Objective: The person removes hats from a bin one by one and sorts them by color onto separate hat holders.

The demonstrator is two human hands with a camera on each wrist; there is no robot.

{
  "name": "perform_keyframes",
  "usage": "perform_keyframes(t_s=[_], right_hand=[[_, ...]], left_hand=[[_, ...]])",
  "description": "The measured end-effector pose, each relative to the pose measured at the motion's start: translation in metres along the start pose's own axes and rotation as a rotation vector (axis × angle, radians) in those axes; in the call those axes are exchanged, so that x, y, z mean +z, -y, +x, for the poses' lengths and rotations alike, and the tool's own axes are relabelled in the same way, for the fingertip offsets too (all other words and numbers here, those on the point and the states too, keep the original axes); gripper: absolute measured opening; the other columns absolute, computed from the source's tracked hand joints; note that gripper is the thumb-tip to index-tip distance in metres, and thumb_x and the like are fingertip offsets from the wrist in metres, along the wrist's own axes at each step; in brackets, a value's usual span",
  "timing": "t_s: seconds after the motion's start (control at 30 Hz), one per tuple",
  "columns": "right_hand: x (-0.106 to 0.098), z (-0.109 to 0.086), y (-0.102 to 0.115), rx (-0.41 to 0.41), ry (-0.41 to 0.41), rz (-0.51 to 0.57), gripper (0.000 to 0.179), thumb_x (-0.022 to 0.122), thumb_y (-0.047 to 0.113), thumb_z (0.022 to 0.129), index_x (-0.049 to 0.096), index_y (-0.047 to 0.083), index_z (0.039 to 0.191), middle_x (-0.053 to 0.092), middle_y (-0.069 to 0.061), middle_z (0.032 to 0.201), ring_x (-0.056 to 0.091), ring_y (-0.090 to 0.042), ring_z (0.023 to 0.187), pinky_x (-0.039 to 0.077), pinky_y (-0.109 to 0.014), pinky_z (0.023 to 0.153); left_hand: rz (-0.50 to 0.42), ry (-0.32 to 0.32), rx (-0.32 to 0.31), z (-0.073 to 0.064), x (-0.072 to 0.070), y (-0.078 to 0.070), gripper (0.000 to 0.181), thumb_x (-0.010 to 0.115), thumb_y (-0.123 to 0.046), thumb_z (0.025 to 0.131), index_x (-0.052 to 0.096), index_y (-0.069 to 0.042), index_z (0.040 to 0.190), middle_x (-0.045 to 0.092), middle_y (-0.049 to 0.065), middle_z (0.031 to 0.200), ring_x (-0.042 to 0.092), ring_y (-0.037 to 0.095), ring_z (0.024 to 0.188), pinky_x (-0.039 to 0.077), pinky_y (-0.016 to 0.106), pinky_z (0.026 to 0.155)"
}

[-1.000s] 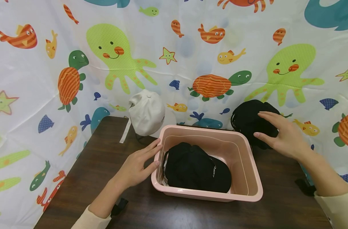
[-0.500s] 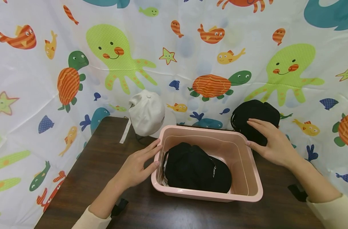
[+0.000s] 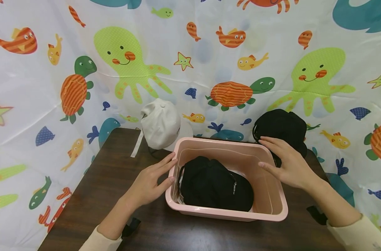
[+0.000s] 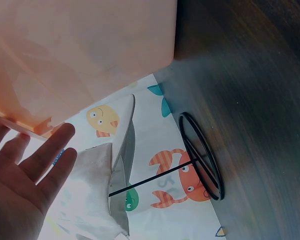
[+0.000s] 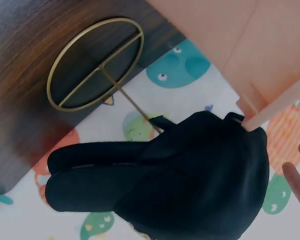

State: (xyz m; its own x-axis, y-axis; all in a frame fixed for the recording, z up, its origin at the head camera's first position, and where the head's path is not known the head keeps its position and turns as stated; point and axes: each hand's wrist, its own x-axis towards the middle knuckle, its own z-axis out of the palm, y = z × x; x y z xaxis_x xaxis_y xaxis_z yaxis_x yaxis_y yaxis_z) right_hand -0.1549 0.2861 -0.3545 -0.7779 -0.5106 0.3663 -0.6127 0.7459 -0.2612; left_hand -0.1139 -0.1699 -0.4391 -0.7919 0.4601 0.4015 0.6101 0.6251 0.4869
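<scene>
A pink plastic bin [image 3: 221, 212] holds a black baseball cap [image 3: 209, 184] with small lettering by its brim. My left hand [image 3: 149, 183] touches the bin's left rim with extended fingers. Over the bin's right side hovers my right hand [image 3: 287, 164], fingers spread and holding nothing. Behind it, a second black cap [image 3: 279, 127] hangs on a brass-coloured wire stand [image 5: 101, 67], seen in the right wrist view. To the back left, a white cap [image 3: 162, 125] sits on a black wire stand [image 4: 150, 180]. Something pale under the cap in the bin is mostly hidden.
The dark wooden table [image 3: 115, 174] reaches back to a white curtain [image 3: 209, 52] printed with sea animals. Both capped stands stand close behind the bin, near the table's back edge.
My right hand has moved leftward and nearer, from in front of the black cap on its stand to over the bin's right rim. My left hand has stayed at the left rim.
</scene>
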Motion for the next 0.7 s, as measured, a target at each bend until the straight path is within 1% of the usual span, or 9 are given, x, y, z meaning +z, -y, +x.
perform_keyframes(t_s=[0.33,0.7], right_hand=[[0.012,0.000,0.012,-0.022,0.023,0.016,0.070,0.085,0.024,0.086,0.058,0.009,0.148,0.054,-0.011,0.152,0.050,-0.036,0.138,0.046,-0.068,0.101],[0.022,0.002,0.021,-0.017,0.050,0.043,0.072,0.085,0.025,0.086,0.056,0.008,0.150,0.053,-0.014,0.153,0.046,-0.043,0.141,0.040,-0.071,0.105]], left_hand=[[0.002,-0.002,0.003,-0.001,0.000,0.001,0.055,0.065,-0.030,0.102,0.056,-0.010,0.153,0.041,0.001,0.165,0.052,0.027,0.142,0.047,0.055,0.109],[-0.003,-0.004,0.002,-0.001,0.001,0.000,0.054,0.065,-0.029,0.102,0.056,-0.010,0.152,0.041,0.001,0.165,0.052,0.027,0.143,0.048,0.055,0.109]])
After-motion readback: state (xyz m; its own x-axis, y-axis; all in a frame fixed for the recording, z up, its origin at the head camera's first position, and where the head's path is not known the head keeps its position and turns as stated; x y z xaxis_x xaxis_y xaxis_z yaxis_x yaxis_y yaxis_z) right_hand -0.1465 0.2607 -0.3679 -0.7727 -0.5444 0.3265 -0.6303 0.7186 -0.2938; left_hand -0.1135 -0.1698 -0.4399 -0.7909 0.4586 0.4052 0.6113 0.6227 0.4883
